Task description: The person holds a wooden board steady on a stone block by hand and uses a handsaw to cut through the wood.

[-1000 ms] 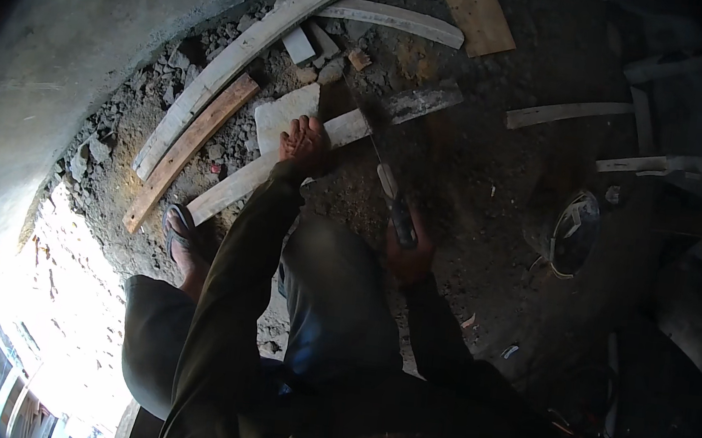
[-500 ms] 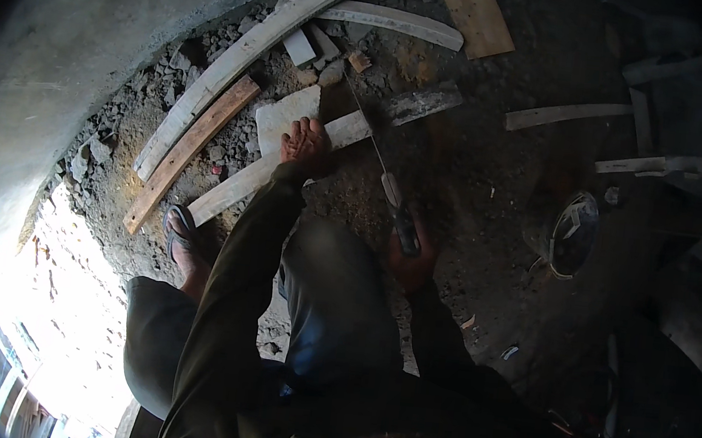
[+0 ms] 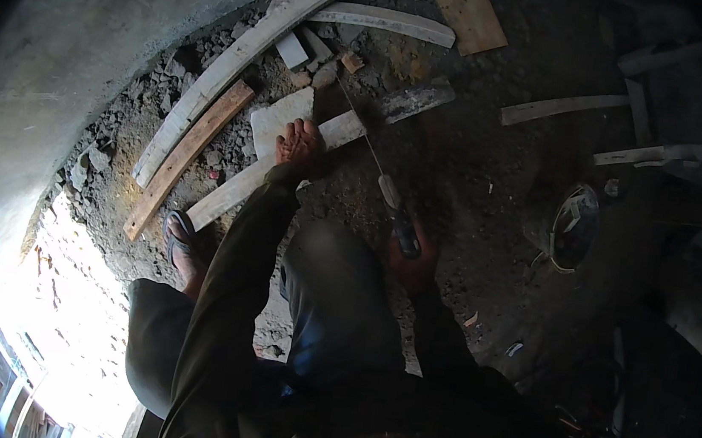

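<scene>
your sandalled foot [image 3: 183, 254] sits just beside the near end of the plank [image 3: 343, 129]; your left hand [image 3: 299, 143] grasps it by the pale slab [image 3: 275, 123], apparently to stop it shifting; the saw [image 3: 383, 175] crosses it clear of that hand, handle clenched in your right hand [image 3: 415, 264].

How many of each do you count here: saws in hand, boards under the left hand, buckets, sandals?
Saw in the right hand: 1
Board under the left hand: 1
Bucket: 1
Sandal: 1
Total: 4
</scene>
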Motion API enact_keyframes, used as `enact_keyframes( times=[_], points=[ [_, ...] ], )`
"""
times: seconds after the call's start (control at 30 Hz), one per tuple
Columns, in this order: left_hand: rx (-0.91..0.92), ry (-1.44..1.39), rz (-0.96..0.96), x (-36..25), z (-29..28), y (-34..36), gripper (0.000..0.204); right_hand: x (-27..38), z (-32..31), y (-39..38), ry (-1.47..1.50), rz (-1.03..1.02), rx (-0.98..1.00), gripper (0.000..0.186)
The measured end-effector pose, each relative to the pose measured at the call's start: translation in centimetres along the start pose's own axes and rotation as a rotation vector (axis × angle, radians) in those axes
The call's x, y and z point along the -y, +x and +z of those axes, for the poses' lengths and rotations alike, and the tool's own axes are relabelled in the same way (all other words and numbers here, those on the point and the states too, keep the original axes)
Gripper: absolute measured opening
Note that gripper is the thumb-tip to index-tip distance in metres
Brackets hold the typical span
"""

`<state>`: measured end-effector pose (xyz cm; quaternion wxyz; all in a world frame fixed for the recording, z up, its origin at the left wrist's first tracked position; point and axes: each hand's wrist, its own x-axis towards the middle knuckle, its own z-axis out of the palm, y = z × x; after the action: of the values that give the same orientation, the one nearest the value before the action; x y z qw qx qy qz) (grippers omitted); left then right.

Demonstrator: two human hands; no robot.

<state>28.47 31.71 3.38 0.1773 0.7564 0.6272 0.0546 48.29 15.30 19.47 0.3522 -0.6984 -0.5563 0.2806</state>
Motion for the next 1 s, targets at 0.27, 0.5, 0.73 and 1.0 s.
enact_keyframes(
  times=[0.27, 0.5, 0.73, 1.0],
  points=[
    [0.014, 0.000, 0.000, -0.1, -0.2, 0.1, 0.028, -1.3, -1.6, -1.8, -0.013, -0.007, 0.013, 0.048],
    [0.103, -0.021, -0.004, 0.0, -0.6, 0.1, 0.037, -0.6, -1.7, -2.8, -0.082, -0.066, -0.032, 0.049],
    [0.042, -0.011, -0.015, 0.4, -0.4, 0.0, 0.031, 0.2, -2.4, -3.3, -0.072, -0.005, -0.001, 0.047],
    [0.019, -0.034, 0.019, 0.2, -0.7, -0.5, 0.029, 1.4, -2.6, -2.7, -0.040, 0.056, 0.018, 0.048]
  ],
)
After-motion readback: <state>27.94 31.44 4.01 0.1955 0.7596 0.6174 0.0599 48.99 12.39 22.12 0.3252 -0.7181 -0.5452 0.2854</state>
